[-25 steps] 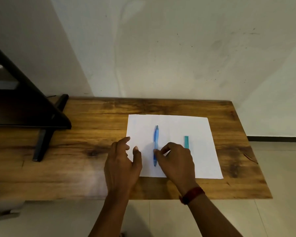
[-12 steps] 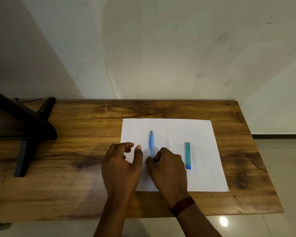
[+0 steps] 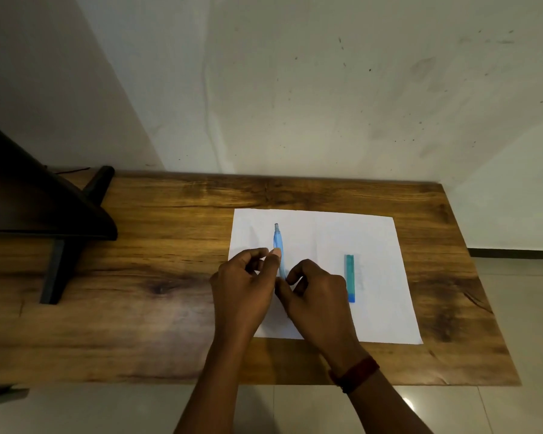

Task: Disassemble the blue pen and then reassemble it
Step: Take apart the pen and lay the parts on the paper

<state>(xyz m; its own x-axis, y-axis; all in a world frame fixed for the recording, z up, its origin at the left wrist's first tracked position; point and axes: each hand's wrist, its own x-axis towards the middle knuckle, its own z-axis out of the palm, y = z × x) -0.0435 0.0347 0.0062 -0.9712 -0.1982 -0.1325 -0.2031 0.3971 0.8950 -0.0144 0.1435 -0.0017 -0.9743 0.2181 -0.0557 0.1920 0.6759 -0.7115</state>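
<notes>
Left hand now joined right hand, both pinching blue pen.

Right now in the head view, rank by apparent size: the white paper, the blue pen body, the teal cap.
1. white paper, by far largest.
2. blue pen body and teal cap: unsure. The pen's lower part is hidden by both hands, so their lengths can't be compared.

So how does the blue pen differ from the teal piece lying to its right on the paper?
The blue pen is pinched by both hands; the teal piece lies untouched. The pen looks longer and slimmer, light blue; the teal piece is shorter, with a blue near end. Both point away from the person on the white paper.
</notes>
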